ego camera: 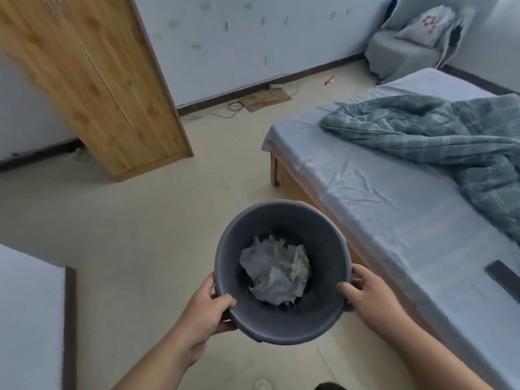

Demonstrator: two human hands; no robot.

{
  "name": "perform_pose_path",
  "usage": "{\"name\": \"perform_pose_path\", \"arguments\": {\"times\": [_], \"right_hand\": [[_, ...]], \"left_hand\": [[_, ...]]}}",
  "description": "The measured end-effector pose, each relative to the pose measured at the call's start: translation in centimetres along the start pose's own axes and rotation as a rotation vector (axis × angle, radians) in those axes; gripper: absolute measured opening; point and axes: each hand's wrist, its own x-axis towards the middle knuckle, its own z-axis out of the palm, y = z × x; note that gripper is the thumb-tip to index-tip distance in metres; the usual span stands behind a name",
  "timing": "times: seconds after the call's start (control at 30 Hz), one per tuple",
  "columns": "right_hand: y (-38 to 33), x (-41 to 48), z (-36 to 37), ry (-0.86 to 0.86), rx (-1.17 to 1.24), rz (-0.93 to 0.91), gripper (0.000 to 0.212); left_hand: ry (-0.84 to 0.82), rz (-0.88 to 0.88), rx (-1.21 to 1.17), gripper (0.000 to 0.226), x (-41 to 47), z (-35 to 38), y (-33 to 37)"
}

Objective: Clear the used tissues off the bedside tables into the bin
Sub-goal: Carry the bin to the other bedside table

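Here, my left grip (209, 311) and right grip (365, 294) each clasp the rim of one grey bin (281, 325), crumpled tissues (277, 270) inside, too bunched to count.

readable text: none
cardboard (266, 99) on floor: red marks, too blurred to read
cushion (422, 26): red pattern, no letters

Two bare forearms, no sleeves in view, no watch, rings or bands. left hand (209, 311) and right hand (368, 294) bare, no gloves, nails short. White shoe toe (264, 385) at bottom edge, dark shoe toe (330, 386) beside it
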Motion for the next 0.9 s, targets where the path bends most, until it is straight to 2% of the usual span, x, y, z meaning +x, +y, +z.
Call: {"name": "perform_pose_path", "arguments": {"times": [0.17,0.4,0.6,0.77,0.9], "right_hand": [[-6.3,9.6,2.1,-0.062,-0.022,-0.02,0.022],[-13.4,27.4,5.5,-0.152,-0.041,0.009,0.021],[-25.1,43.6,6.1,-0.286,-0.064,-0.005,0.019],[-35.0,56.1,7.0,-0.263,-0.093,-0.107,0.024],[-38.8,65.8,10.1,-0.211,-0.053,-0.073,0.03]], "left_hand": [[0.037,0.0,-0.058,0.056,6.3,-4.4,5.3],[0.105,-0.022,-0.125,0.056,19.5,-9.0,15.1],[0.147,-0.059,-0.214,0.059,31.7,-14.5,25.6],[0.156,-0.003,-0.274,0.06,40.8,-19.0,35.3],[0.135,0.035,-0.253,0.058,50.2,-22.7,41.8]]}}
